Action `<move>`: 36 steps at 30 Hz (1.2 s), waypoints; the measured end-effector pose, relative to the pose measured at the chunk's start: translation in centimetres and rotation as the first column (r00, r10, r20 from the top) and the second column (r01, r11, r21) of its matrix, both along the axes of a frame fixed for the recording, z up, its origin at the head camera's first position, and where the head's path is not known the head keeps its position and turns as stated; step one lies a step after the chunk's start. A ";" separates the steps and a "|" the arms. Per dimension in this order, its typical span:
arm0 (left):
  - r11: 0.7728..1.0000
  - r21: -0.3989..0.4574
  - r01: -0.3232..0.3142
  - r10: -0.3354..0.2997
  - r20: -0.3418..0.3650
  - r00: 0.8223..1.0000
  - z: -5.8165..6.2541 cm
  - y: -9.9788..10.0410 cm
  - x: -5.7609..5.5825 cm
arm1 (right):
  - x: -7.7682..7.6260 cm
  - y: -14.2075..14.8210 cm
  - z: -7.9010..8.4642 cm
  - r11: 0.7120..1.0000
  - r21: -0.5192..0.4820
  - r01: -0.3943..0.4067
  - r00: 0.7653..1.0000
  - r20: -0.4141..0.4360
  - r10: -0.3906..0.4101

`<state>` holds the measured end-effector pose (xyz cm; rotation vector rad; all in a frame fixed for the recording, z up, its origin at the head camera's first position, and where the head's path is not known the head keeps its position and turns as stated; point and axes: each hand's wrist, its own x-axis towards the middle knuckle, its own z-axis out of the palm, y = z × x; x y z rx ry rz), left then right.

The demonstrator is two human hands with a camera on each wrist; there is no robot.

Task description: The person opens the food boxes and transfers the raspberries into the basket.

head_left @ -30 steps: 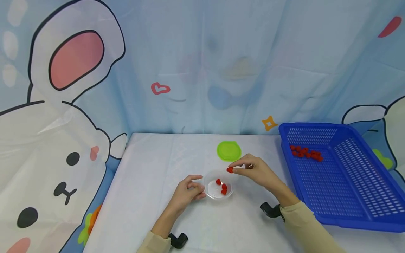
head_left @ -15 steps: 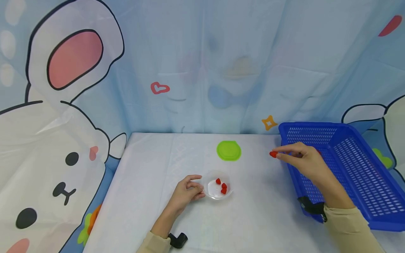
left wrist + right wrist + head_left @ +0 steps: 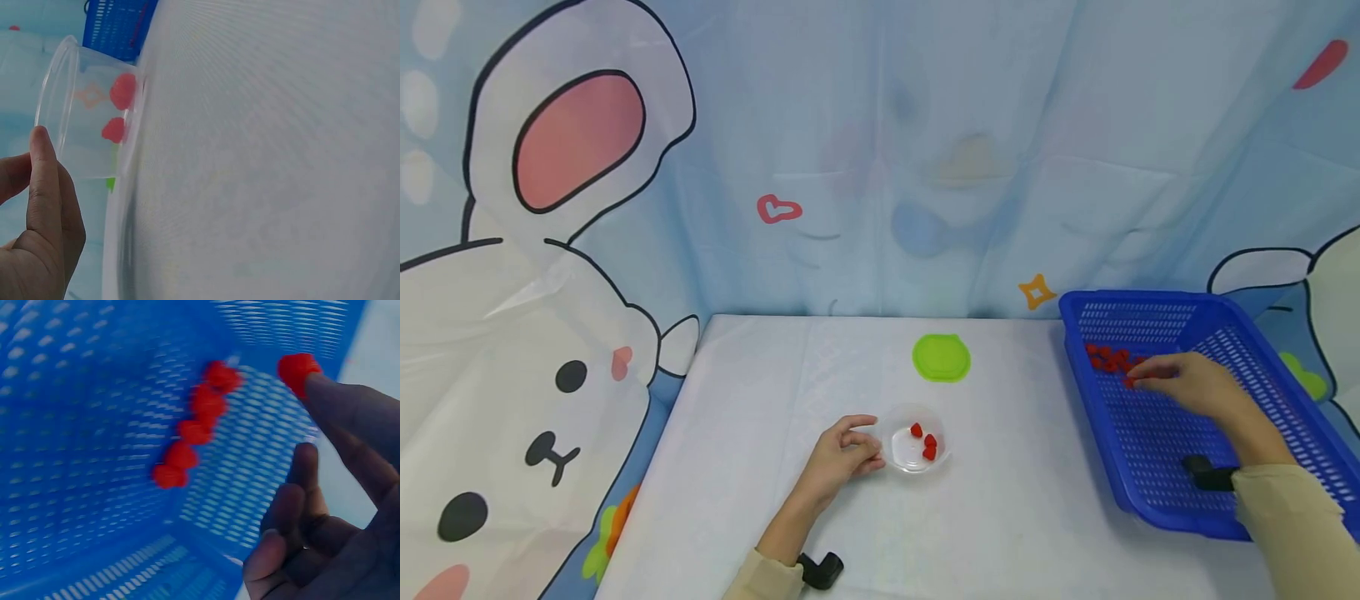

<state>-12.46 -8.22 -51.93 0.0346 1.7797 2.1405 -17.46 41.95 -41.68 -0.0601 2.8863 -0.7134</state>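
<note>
In the head view my left hand (image 3: 844,454) is at the left side of a small clear plastic cup (image 3: 897,462), its fingertips right at the rim. Three red raspberry-shaped pieces (image 3: 929,453) lie on the cup's bottom. Up close, the left fingers (image 3: 45,194) reach the rim of the see-through cup (image 3: 94,150). My right hand (image 3: 1206,390) is over the blue basket, pinching one red raspberry-shaped piece (image 3: 296,370) between thumb and finger; the other fingers curl loosely. Below it, several more red pieces (image 3: 199,403) lie in a row in the basket.
The blue perforated basket (image 3: 1097,442) stands at the table's right side, its walls rising around the right hand. A flat green lid (image 3: 942,358) lies behind the cup on the white tablecloth (image 3: 1000,525). A printed curtain (image 3: 865,167) hangs at the back.
My right hand has moved right from above the cup to over the basket, carrying the red raspberry-shaped piece. The left hand and cup have stayed in place.
</note>
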 end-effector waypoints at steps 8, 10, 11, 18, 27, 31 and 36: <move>1.000 0.007 0.001 -0.001 0.003 1.000 -0.1 0.0 0.0 | -0.8 0.2 -1.2 0.991 0.093 -0.094 0.995 0.051 0.089; 1.000 0.007 0.003 -0.003 0.003 1.000 -0.1 0.0 0.0 | -0.7 -0.5 -0.6 0.993 0.091 -0.070 0.997 0.036 0.067; 1.000 0.006 0.004 -0.004 0.002 1.000 -0.1 -0.1 0.0 | -0.6 -1.0 -0.1 0.994 0.084 -0.064 0.998 0.018 0.063; 1.000 0.003 -0.001 0.001 0.002 1.000 0.0 -0.1 -0.1 | 0.2 -5.3 3.0 0.996 -0.016 -0.084 0.994 -0.077 0.083; 1.000 -0.004 -0.007 0.007 0.013 1.000 0.1 -0.1 -0.1 | 1.4 -12.5 2.9 0.958 -0.132 -0.256 0.955 -0.185 0.230; 1.000 -0.004 -0.007 0.007 0.018 1.000 0.0 -0.1 -0.1 | 1.3 -15.9 1.2 0.922 -0.209 -0.327 0.939 -0.179 0.292; 1.000 -0.005 -0.005 0.005 0.014 1.000 0.1 -0.1 -0.1 | 0.4 -19.0 -1.9 0.872 -0.342 -0.351 0.937 -0.126 0.327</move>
